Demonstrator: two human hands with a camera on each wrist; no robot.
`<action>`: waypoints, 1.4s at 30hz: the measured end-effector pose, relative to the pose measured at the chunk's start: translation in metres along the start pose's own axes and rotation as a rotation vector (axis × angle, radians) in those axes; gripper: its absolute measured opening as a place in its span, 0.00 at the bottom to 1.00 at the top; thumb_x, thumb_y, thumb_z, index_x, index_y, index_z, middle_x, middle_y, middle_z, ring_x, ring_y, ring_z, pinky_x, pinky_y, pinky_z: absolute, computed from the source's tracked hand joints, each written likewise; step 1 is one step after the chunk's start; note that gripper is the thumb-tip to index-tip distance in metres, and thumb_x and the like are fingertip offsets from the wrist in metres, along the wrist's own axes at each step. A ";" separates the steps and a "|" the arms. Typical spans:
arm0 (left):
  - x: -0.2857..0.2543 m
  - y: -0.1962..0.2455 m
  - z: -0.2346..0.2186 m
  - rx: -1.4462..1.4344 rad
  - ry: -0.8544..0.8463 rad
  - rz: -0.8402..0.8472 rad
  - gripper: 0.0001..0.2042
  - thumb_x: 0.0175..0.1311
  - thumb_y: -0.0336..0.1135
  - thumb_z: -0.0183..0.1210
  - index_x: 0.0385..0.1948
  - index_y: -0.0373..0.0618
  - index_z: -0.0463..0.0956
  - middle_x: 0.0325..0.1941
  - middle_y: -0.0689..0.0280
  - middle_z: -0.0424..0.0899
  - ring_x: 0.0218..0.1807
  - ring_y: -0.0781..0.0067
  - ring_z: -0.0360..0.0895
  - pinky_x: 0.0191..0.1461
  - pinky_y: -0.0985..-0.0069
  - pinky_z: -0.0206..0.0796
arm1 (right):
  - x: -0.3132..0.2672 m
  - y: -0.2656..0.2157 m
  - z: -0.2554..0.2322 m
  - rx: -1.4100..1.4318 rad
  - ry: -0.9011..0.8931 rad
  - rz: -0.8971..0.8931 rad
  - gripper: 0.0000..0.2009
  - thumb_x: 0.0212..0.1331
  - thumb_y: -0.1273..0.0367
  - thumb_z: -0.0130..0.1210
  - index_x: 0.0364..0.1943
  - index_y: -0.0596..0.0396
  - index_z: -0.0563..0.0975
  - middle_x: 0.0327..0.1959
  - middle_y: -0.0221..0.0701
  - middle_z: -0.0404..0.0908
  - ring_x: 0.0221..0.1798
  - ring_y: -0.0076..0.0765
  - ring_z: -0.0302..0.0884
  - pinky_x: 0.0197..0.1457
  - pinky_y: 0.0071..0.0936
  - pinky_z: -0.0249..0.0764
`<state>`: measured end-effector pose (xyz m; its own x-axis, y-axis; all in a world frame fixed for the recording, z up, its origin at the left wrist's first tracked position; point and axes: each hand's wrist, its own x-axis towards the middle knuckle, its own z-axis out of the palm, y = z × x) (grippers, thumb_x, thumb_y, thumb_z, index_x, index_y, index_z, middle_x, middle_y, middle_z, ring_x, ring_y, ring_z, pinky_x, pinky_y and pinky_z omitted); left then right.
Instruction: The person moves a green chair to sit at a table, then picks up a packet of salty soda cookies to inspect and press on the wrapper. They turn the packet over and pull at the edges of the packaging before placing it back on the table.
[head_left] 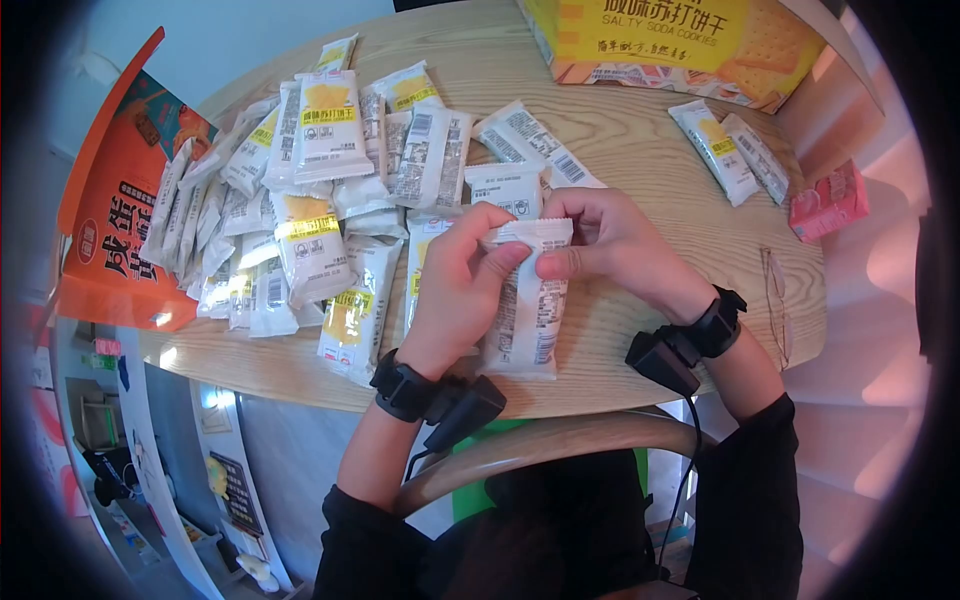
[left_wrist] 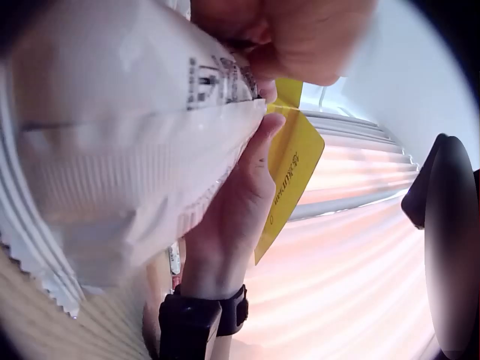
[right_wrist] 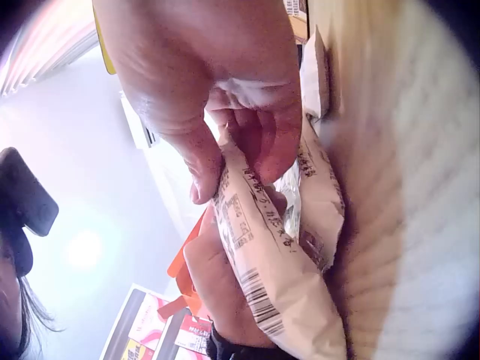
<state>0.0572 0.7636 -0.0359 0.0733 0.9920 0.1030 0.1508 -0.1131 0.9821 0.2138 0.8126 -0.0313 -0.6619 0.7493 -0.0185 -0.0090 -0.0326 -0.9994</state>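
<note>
A white cookie packet [head_left: 535, 315] with printed text and a barcode stands tilted near the table's front edge. My left hand [head_left: 462, 285] grips its upper left side, thumb across the front. At the top right corner, my right hand [head_left: 615, 240] pinches the packet between thumb and fingers. In the left wrist view the packet [left_wrist: 127, 142] fills the left side, its crimped end toward the camera. The right wrist view shows the packet's barcode side [right_wrist: 262, 262], with the right hand [right_wrist: 217, 82] above and the left hand [right_wrist: 221, 281] behind.
Left of the hands lies a heap of similar packets [head_left: 325, 130], beside an open orange box [head_left: 125, 260]. A yellow cookie box [head_left: 690, 45] stands at the back. Two packets [head_left: 715, 150] and a small pink carton [head_left: 830, 203] lie at the right edge.
</note>
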 end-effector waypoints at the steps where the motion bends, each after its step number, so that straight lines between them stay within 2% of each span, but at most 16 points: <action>1: 0.001 -0.001 0.001 -0.003 0.003 0.020 0.05 0.47 0.27 0.51 0.25 0.39 0.66 0.22 0.70 0.69 0.26 0.86 0.63 0.29 0.87 0.56 | 0.000 -0.001 -0.001 -0.001 0.001 -0.001 0.10 0.36 0.71 0.57 0.24 0.59 0.70 0.21 0.26 0.70 0.25 0.16 0.66 0.29 0.12 0.62; 5: 0.001 0.008 0.006 -0.240 -0.007 -0.033 0.06 0.47 0.29 0.52 0.25 0.39 0.67 0.22 0.70 0.69 0.26 0.87 0.63 0.30 0.88 0.56 | -0.004 -0.006 -0.005 0.073 0.055 0.039 0.08 0.35 0.73 0.56 0.20 0.57 0.69 0.20 0.24 0.70 0.24 0.16 0.66 0.27 0.12 0.62; 7: 0.003 0.012 0.010 -0.355 0.078 -0.023 0.09 0.47 0.30 0.52 0.30 0.39 0.66 0.26 0.71 0.70 0.28 0.85 0.65 0.34 0.88 0.57 | -0.005 -0.007 -0.008 0.092 0.072 0.042 0.08 0.35 0.74 0.56 0.19 0.56 0.69 0.20 0.24 0.70 0.24 0.16 0.67 0.26 0.12 0.62; 8: 0.002 0.012 0.008 -0.354 0.080 -0.023 0.09 0.47 0.30 0.52 0.30 0.39 0.66 0.26 0.71 0.70 0.28 0.85 0.65 0.34 0.88 0.57 | -0.005 -0.007 -0.009 0.090 0.063 0.030 0.08 0.35 0.73 0.57 0.19 0.56 0.68 0.20 0.24 0.70 0.24 0.16 0.67 0.26 0.12 0.63; 10: 0.001 0.009 0.000 -0.303 -0.105 -0.119 0.08 0.46 0.29 0.52 0.29 0.39 0.67 0.27 0.70 0.71 0.29 0.85 0.66 0.35 0.87 0.57 | -0.004 -0.007 -0.009 0.088 0.053 0.019 0.08 0.34 0.73 0.57 0.18 0.55 0.68 0.20 0.24 0.71 0.24 0.16 0.67 0.26 0.12 0.63; 13: 0.000 0.004 -0.004 -0.221 -0.030 -0.092 0.07 0.46 0.29 0.52 0.28 0.39 0.67 0.26 0.70 0.72 0.29 0.85 0.66 0.35 0.87 0.57 | -0.003 -0.011 -0.006 0.123 0.031 0.080 0.11 0.32 0.74 0.59 0.20 0.54 0.68 0.21 0.22 0.68 0.25 0.15 0.65 0.29 0.12 0.61; 15: 0.000 0.004 -0.004 -0.252 0.004 -0.075 0.07 0.46 0.29 0.52 0.28 0.39 0.67 0.26 0.70 0.72 0.29 0.85 0.65 0.35 0.87 0.57 | -0.002 -0.015 -0.002 0.092 0.020 0.110 0.12 0.33 0.73 0.58 0.25 0.56 0.69 0.24 0.23 0.69 0.30 0.17 0.65 0.35 0.14 0.62; 18: 0.000 -0.001 -0.006 -0.286 0.048 -0.042 0.07 0.47 0.29 0.52 0.28 0.39 0.67 0.26 0.70 0.72 0.29 0.86 0.65 0.35 0.87 0.57 | -0.001 -0.013 0.001 0.176 -0.009 0.057 0.15 0.34 0.72 0.58 0.31 0.57 0.69 0.27 0.24 0.70 0.34 0.19 0.65 0.41 0.17 0.60; 23: 0.001 0.003 -0.001 -0.333 0.052 -0.082 0.07 0.50 0.32 0.49 0.29 0.39 0.67 0.27 0.71 0.71 0.30 0.87 0.64 0.35 0.88 0.56 | 0.000 -0.009 0.002 0.148 -0.036 0.058 0.17 0.35 0.73 0.57 0.34 0.59 0.69 0.30 0.28 0.71 0.33 0.20 0.67 0.39 0.17 0.62; 25: 0.001 0.002 0.002 -0.189 0.035 -0.038 0.08 0.50 0.32 0.49 0.28 0.38 0.66 0.23 0.70 0.71 0.25 0.86 0.65 0.28 0.88 0.58 | 0.001 -0.006 -0.001 0.120 -0.028 0.093 0.16 0.35 0.73 0.57 0.33 0.61 0.69 0.30 0.30 0.72 0.32 0.21 0.68 0.37 0.17 0.64; 31: 0.000 -0.003 0.003 -0.256 -0.033 -0.021 0.08 0.50 0.32 0.49 0.29 0.39 0.65 0.24 0.69 0.71 0.27 0.86 0.65 0.29 0.88 0.58 | 0.000 -0.008 -0.002 0.089 -0.024 0.144 0.16 0.29 0.77 0.58 0.29 0.61 0.71 0.26 0.29 0.73 0.29 0.21 0.69 0.34 0.16 0.64; 35: 0.002 0.003 0.007 -0.404 0.011 -0.040 0.08 0.50 0.32 0.50 0.29 0.40 0.65 0.26 0.69 0.71 0.29 0.85 0.66 0.32 0.87 0.58 | 0.000 -0.007 -0.003 0.148 0.017 0.104 0.15 0.31 0.75 0.58 0.29 0.60 0.71 0.27 0.29 0.73 0.30 0.21 0.69 0.35 0.17 0.64; 37: 0.004 0.009 0.009 -0.690 0.109 -0.043 0.09 0.49 0.32 0.51 0.30 0.40 0.65 0.28 0.69 0.71 0.31 0.84 0.66 0.35 0.86 0.59 | 0.000 -0.009 -0.001 0.213 0.038 0.090 0.15 0.32 0.75 0.58 0.30 0.59 0.71 0.27 0.29 0.73 0.30 0.21 0.69 0.35 0.17 0.64; 39: 0.005 0.006 0.009 -0.665 0.112 -0.038 0.09 0.49 0.31 0.50 0.31 0.39 0.65 0.30 0.67 0.71 0.33 0.82 0.66 0.38 0.85 0.58 | 0.000 -0.011 0.001 0.212 0.184 0.010 0.16 0.34 0.72 0.58 0.33 0.58 0.70 0.31 0.30 0.73 0.33 0.22 0.69 0.38 0.17 0.64; 41: 0.005 0.006 0.006 -0.641 0.114 -0.032 0.10 0.49 0.31 0.50 0.32 0.37 0.65 0.32 0.66 0.72 0.35 0.80 0.67 0.41 0.84 0.57 | 0.004 -0.005 -0.001 0.223 0.181 -0.037 0.18 0.36 0.71 0.57 0.35 0.58 0.67 0.31 0.30 0.72 0.33 0.21 0.68 0.37 0.15 0.63; 42: 0.004 0.007 0.002 -0.491 0.065 -0.078 0.09 0.48 0.28 0.51 0.31 0.37 0.66 0.31 0.66 0.72 0.34 0.80 0.68 0.40 0.83 0.58 | 0.006 -0.002 -0.002 0.234 0.175 -0.085 0.19 0.38 0.69 0.56 0.38 0.58 0.65 0.32 0.29 0.70 0.33 0.20 0.67 0.35 0.14 0.62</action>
<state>0.0608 0.7665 -0.0292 0.0167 0.9996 0.0209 -0.3297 -0.0142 0.9440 0.2114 0.8184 -0.0291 -0.5122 0.8579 0.0405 -0.2446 -0.1005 -0.9644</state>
